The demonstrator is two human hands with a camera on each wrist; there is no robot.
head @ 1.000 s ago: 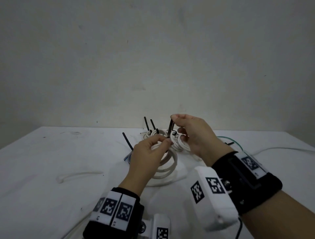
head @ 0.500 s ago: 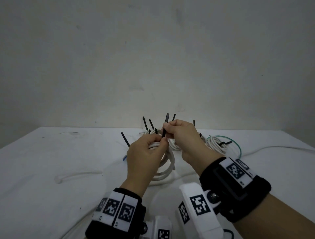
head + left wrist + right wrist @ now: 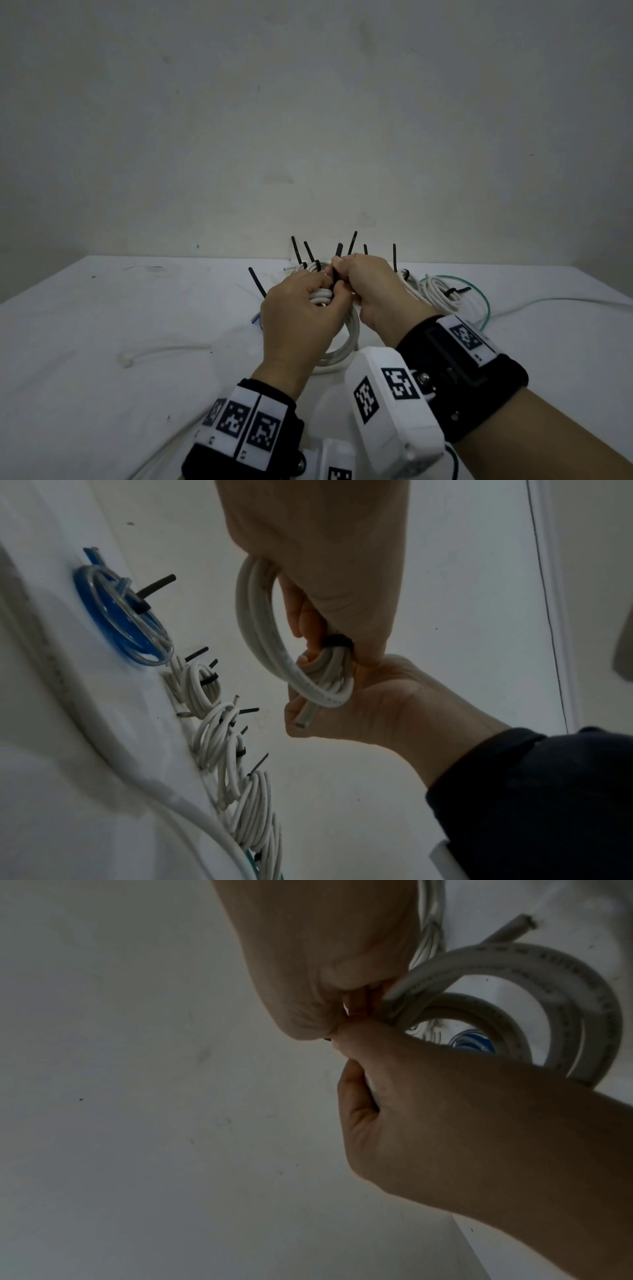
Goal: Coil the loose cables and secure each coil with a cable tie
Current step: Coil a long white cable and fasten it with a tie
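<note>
Left hand (image 3: 301, 318): gripping the white cable coil (image 3: 346, 339) at its top, fingers curled round the gathered loops, holding it lifted above the table (image 3: 102, 342).
Right hand (image 3: 373, 291): pinching the upright tail of the black cable tie (image 3: 337, 263) between thumb and fingertips, pressing close against the left hand.
White cable coil (image 3: 260, 631): hanging in several thick loops below the left hand, cut end (image 3: 303, 721) poking out beside the right palm in the left wrist view.
Black cable tie (image 3: 337, 642): circling the bunched loops as a dark band, sitting right between the two hands; tail standing up past the right thumb in the head view.
Tied white coils (image 3: 219, 739): lying in a row on the table beyond the hands, each wearing a black tie with its tail sticking up.
Blue coil (image 3: 123, 615): lying at the left end of that row, tied, with a black tail jutting out.
Green wire (image 3: 479, 298): looping round the white coil at the right end.
Loose white cable (image 3: 548, 301): trailing across the table toward the right edge.
Second loose white cable (image 3: 154, 353): lying on the table to the left, well apart from the hands.
Wall (image 3: 308, 120): standing plain and pale behind the table.
</note>
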